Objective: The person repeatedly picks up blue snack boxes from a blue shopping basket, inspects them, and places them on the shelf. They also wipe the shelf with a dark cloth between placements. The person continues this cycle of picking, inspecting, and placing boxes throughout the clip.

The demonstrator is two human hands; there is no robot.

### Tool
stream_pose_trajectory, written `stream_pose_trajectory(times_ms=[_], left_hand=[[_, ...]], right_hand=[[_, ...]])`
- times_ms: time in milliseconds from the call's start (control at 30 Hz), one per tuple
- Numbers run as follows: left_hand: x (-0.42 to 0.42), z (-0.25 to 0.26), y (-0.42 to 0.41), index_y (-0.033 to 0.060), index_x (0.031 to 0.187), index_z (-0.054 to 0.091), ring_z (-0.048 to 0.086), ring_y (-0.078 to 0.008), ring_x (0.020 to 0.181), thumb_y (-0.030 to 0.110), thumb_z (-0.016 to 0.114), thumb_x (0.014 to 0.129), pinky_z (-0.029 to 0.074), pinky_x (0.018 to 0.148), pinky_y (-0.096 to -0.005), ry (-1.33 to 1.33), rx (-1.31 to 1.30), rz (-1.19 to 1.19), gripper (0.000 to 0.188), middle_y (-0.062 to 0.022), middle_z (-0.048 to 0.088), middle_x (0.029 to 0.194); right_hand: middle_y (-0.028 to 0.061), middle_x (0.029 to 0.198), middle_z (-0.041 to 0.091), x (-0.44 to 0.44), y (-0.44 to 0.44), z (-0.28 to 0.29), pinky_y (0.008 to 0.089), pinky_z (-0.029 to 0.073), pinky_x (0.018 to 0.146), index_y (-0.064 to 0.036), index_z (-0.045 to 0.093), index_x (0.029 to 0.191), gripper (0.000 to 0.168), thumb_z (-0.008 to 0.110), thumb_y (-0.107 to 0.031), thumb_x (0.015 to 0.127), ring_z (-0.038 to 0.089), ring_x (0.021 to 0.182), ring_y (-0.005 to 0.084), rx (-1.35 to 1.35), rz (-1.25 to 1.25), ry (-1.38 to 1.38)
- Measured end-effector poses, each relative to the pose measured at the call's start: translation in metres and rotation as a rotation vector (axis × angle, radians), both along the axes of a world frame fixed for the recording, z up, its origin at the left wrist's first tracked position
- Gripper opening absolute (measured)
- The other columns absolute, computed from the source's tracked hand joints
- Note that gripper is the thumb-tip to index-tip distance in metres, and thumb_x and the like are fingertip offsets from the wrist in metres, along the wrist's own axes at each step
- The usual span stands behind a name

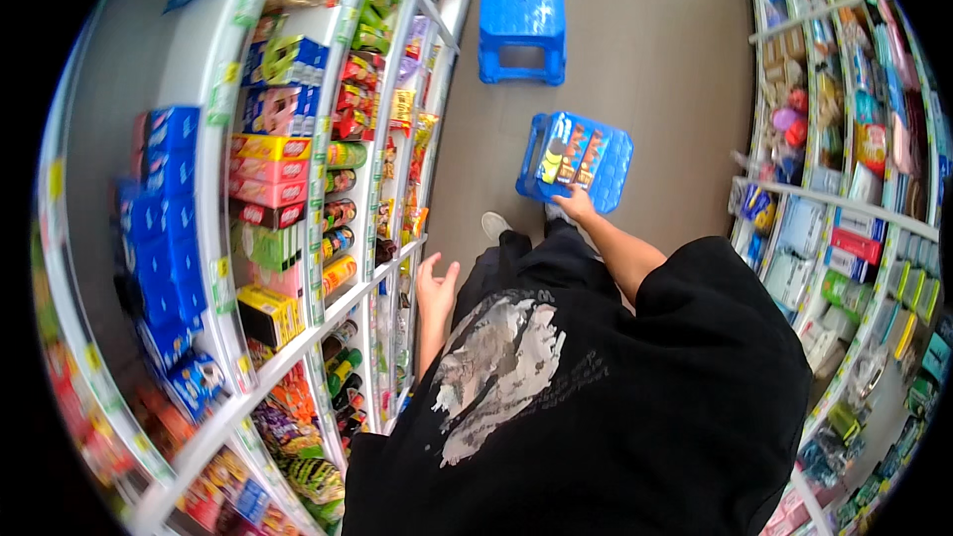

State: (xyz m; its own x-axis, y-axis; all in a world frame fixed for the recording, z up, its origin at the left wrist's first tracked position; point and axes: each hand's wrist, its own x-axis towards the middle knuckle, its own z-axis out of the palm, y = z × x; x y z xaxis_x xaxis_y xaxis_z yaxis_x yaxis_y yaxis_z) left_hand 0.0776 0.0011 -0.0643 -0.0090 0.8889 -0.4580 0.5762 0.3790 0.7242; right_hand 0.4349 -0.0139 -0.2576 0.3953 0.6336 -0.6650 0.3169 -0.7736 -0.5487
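A blue plastic stool (616,156) stands in the aisle just in front of my feet. On its seat lie a blue and white snack box with lime-green pictures (555,150) and a pair of brown and blue snack boxes (583,152), side by side. My right hand (576,204) reaches down to the near end of the brown boxes, fingertips at their edge; whether it grips one is not clear. My left hand (438,284) hangs beside the left shelves, fingers apart and nothing in it.
A second blue stool (523,22) stands farther along the grey floor (655,30). Shelving with boxed and bagged snacks (269,179) runs close along my left. Shelves of packaged household goods (811,231) line the right side. White rails (298,346) edge the left shelves.
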Motion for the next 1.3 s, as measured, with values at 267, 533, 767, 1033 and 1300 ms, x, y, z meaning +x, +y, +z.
stream_pose_trajectory(times_ms=[267, 533, 767, 1033, 1300], left_hand=[[0.002, -0.008, -0.012, 0.0019, 0.122, 0.058, 0.061, -0.014, 0.072, 0.023, 0.072, 0.085, 0.05, 0.068, -0.027, 0.126, -0.238, -0.107, 0.045, -0.0104, 0.058, 0.12], [0.021, 0.005, -0.023, 0.0025, 0.123, 0.057, 0.067, -0.0177, 0.081, 0.02, 0.071, 0.085, 0.052, 0.073, -0.0286, 0.222, -0.338, -0.258, 0.044, -0.0131, 0.056, 0.119], [0.017, 0.003, -0.023, 0.0029, 0.124, 0.057, 0.065, -0.0167, 0.083, 0.021, 0.07, 0.086, 0.051, 0.072, -0.029, 0.237, -0.348, -0.259, 0.044, -0.013, 0.058, 0.119], [0.015, -0.002, -0.015, 0.004, 0.124, 0.057, 0.063, -0.0165, 0.087, 0.021, 0.07, 0.087, 0.051, 0.072, -0.0299, 0.215, -0.337, -0.243, 0.043, -0.0112, 0.057, 0.121], [0.04, 0.005, 0.007, 0.0038, 0.124, 0.058, 0.062, -0.0175, 0.09, 0.023, 0.069, 0.089, 0.05, 0.078, -0.0295, 0.071, -0.197, -0.274, 0.041, -0.0103, 0.056, 0.12]], right_hand=[[0.0271, 0.131, 0.051, 0.038, -0.044, -0.087, 0.0419, 0.042, 0.102, 0.001, 0.037, 0.141, 0.087, 0.076, -0.037, 0.073, 0.05, 0.123, 0.0367, -0.099, -0.369, -0.072], [0.0228, 0.156, 0.012, 0.032, -0.006, -0.072, 0.0541, 0.038, 0.103, -0.027, 0.023, 0.15, 0.084, 0.068, -0.039, 0.081, 0.025, 0.14, 0.042, -0.218, 0.071, -0.248], [0.0227, 0.15, 0.026, 0.037, -0.009, -0.101, 0.0496, 0.043, 0.1, -0.012, 0.023, 0.147, 0.088, 0.073, -0.033, 0.078, 0.034, 0.135, 0.0399, -0.213, -0.299, -0.275], [0.0186, 0.122, 0.06, 0.081, 0.009, -0.111, 0.0405, 0.048, 0.095, -0.006, 0.035, 0.137, 0.09, 0.08, -0.038, 0.067, 0.059, 0.115, 0.0311, -0.544, -0.563, 0.147], [0.0229, 0.121, 0.057, 0.038, -0.069, -0.043, 0.0404, 0.044, 0.097, 0.0, 0.038, 0.136, 0.082, 0.075, -0.023, 0.066, 0.056, 0.112, 0.0375, 0.154, -0.358, 0.044]])
